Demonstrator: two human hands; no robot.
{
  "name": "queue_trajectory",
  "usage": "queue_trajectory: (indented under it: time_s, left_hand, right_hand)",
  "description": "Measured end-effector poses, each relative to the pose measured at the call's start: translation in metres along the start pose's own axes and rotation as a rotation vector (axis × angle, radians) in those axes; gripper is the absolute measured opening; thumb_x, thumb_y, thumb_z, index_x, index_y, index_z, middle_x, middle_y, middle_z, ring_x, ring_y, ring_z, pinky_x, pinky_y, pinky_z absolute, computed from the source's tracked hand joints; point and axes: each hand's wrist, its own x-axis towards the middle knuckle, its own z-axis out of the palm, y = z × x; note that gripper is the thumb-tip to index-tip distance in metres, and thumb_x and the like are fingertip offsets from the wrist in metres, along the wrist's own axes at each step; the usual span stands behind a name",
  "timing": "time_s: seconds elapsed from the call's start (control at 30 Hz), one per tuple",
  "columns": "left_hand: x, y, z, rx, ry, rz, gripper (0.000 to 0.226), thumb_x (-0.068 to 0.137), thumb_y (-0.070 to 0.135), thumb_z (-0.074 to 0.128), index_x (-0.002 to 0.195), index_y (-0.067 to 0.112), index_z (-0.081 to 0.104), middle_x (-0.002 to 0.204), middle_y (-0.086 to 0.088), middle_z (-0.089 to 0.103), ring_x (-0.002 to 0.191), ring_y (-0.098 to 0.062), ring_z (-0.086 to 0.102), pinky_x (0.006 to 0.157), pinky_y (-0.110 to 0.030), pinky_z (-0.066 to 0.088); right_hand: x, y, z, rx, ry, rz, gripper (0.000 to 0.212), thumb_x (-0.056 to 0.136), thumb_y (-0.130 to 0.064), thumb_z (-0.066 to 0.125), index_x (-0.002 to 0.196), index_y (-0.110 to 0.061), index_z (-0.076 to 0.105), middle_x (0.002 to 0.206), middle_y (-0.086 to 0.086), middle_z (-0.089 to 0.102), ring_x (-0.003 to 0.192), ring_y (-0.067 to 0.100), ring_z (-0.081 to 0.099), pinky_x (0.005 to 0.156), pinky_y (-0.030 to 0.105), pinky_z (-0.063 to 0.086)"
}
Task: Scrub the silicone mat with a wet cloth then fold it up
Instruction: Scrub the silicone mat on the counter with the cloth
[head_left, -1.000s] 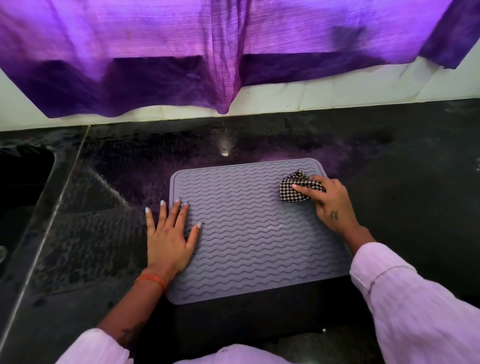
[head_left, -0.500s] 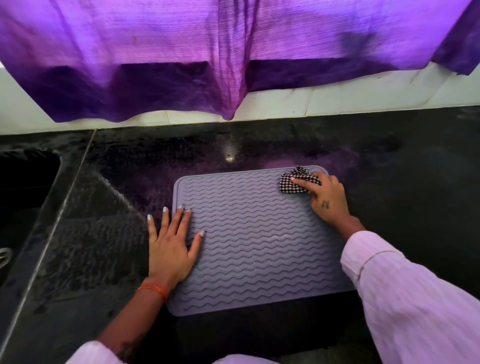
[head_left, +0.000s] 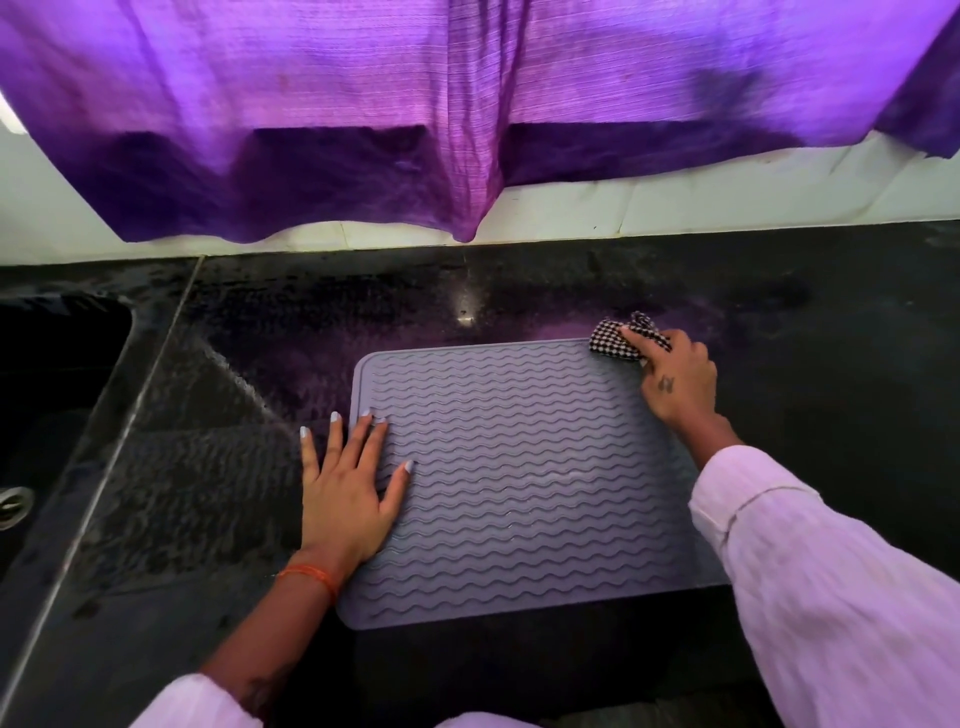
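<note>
At the left edge of the frame a dark sink (head_left: 57, 395) is sitting sunk into the black stone counter (head_left: 831, 364), and just right of it the left hand (head_left: 347, 493) is lying flat with fingers spread and straight, palm pressing on the left border of the grey wave-ribbed silicone mat (head_left: 524, 483) and pinning it down, gripping nothing. The mat is lying fully unfolded in the centre of the frame, its near edge hanging a little past the counter's front. Further right, at the mat's upper right corner, the right hand (head_left: 672, 376) is bunching a black-and-white checked cloth (head_left: 621, 340) under curled fingers, with the cloth straddling the mat's far edge and touching the counter beyond. Judging by this, the scrubbing is under way and reaching the far corner; how much of the surface is already cleaned is not showing, and the folding is not yet begun. No brand or readable writing is appearing anywhere; a small mark on the back of the right hand is too tiny to read
</note>
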Motion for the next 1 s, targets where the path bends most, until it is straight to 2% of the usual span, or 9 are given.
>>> queue_trajectory:
  time_s: [0.1,0.2,0.33,0.43,0.53,0.63,0.7,0.87,1.0]
  left_hand:
    - [0.0,0.0,0.001,0.008,0.001,0.001,0.073,0.09,0.062,0.017,0.145,0.018,0.037,0.152,-0.002,0.033,0.145,-0.028,0.013,0.116,-0.045,-0.016]
    - [0.0,0.001,0.0,0.004,0.004,-0.001,0.074,0.089,0.062,0.017,0.144,0.018,0.038,0.152,-0.002,0.034,0.145,-0.028,0.015,0.116,-0.045,-0.015]
    - [-0.002,0.001,0.0,0.01,0.008,-0.009,0.076,0.088,0.063,0.014,0.145,0.019,0.036,0.152,-0.002,0.033,0.145,-0.028,0.014,0.116,-0.044,-0.017]
    - [-0.001,0.001,0.0,0.027,0.0,-0.005,0.077,0.088,0.064,0.011,0.146,0.019,0.034,0.153,-0.002,0.031,0.146,-0.028,0.013,0.115,-0.044,-0.018]
    - [-0.001,0.001,-0.001,0.031,-0.002,-0.003,0.077,0.087,0.064,0.01,0.146,0.019,0.033,0.153,-0.002,0.03,0.146,-0.028,0.012,0.115,-0.043,-0.019]
    - [-0.001,0.001,0.0,0.031,0.0,-0.009,0.077,0.088,0.063,0.01,0.146,0.019,0.034,0.153,-0.002,0.031,0.146,-0.028,0.013,0.114,-0.043,-0.02]
    - [-0.001,0.001,0.0,0.028,-0.005,-0.007,0.077,0.088,0.063,0.01,0.146,0.019,0.034,0.153,-0.003,0.032,0.146,-0.028,0.014,0.114,-0.043,-0.02]
    - [-0.001,0.0,0.001,0.045,-0.017,-0.003,0.08,0.087,0.065,0.006,0.148,0.019,0.03,0.154,-0.002,0.029,0.146,-0.027,0.01,0.113,-0.042,-0.023]
    - [-0.002,0.001,0.001,0.046,-0.015,-0.013,0.081,0.086,0.065,0.005,0.148,0.02,0.029,0.154,-0.002,0.029,0.146,-0.028,0.009,0.112,-0.042,-0.024]
  right_hand:
    - [-0.01,-0.002,0.005,-0.105,-0.048,0.064,0.058,0.093,-0.022,0.045,0.144,-0.041,0.025,0.138,0.015,0.034,0.113,0.038,0.039,0.096,0.046,0.034]
    - [0.003,-0.005,-0.009,-0.044,-0.149,0.086,0.055,0.095,-0.023,0.041,0.144,-0.043,0.025,0.136,0.016,0.035,0.116,0.039,0.038,0.099,0.046,0.033]
    - [-0.016,0.001,-0.012,-0.045,-0.033,0.141,0.055,0.092,-0.022,0.045,0.142,-0.04,0.033,0.126,0.017,0.042,0.108,0.039,0.042,0.093,0.046,0.037]
    - [-0.045,0.003,-0.001,-0.101,-0.044,0.13,0.054,0.095,-0.025,0.042,0.144,-0.04,0.027,0.136,0.016,0.035,0.109,0.038,0.04,0.094,0.045,0.035]
    - [-0.033,0.003,-0.012,-0.049,-0.101,0.123,0.051,0.096,-0.026,0.042,0.143,-0.04,0.03,0.134,0.016,0.037,0.112,0.038,0.039,0.096,0.046,0.034]
    - [-0.048,0.005,-0.016,-0.016,-0.019,0.138,0.05,0.093,-0.024,0.046,0.14,-0.04,0.038,0.124,0.017,0.045,0.104,0.038,0.043,0.09,0.045,0.037]
    - [-0.079,0.006,-0.01,-0.047,0.02,0.144,0.051,0.093,-0.022,0.046,0.14,-0.039,0.038,0.125,0.017,0.044,0.1,0.038,0.044,0.086,0.043,0.038]
    - [-0.086,0.008,-0.019,-0.002,-0.052,0.114,0.049,0.095,-0.023,0.045,0.14,-0.04,0.036,0.132,0.017,0.04,0.107,0.037,0.041,0.091,0.044,0.036]
    - [-0.124,0.01,-0.023,0.036,0.058,0.202,0.052,0.088,-0.017,0.053,0.136,-0.037,0.045,0.124,0.017,0.047,0.098,0.038,0.044,0.085,0.045,0.039]
